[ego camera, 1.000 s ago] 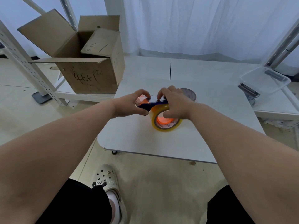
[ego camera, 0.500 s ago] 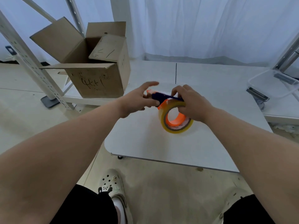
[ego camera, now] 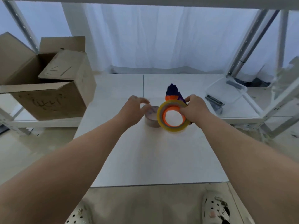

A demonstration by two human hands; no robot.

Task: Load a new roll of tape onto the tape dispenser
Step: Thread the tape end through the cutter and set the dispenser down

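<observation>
Judging from how things lie now, the main step looks done: the yellowish roll of tape (ego camera: pixel 171 129) sits ringed around the orange hub (ego camera: pixel 169 109) of the tape dispenser (ego camera: pixel 172 91), whose dark blue body sticks up on the far side of the roll. The right hand (ego camera: pixel 195 110) holds this assembly just above the white table (ego camera: pixel 161 159), a little right of centre, with the thumb on the near face by the hub and the fingers wrapped round the back, so roll and dispenser are pinched together. Whether the roll is pushed fully home on the hub cannot be told from this angle. No free end of tape shows, so threading the end to the cutter is probably what is left, along with a check that the roll turns. Just left of the dispenser, and close against it, a squat brownish cylinder (ego camera: pixel 151 122) stands on the table; it may be a spent roll or core, though the blur hides what it is. The left hand (ego camera: pixel 131 109) arches over its top with fingers bent and smeared by motion, and I cannot tell whether it has taken hold or merely touches. A cardboard box (ego camera: pixel 48 101) stands far left and a clear plastic container (ego camera: pixel 226 89) far right.
</observation>
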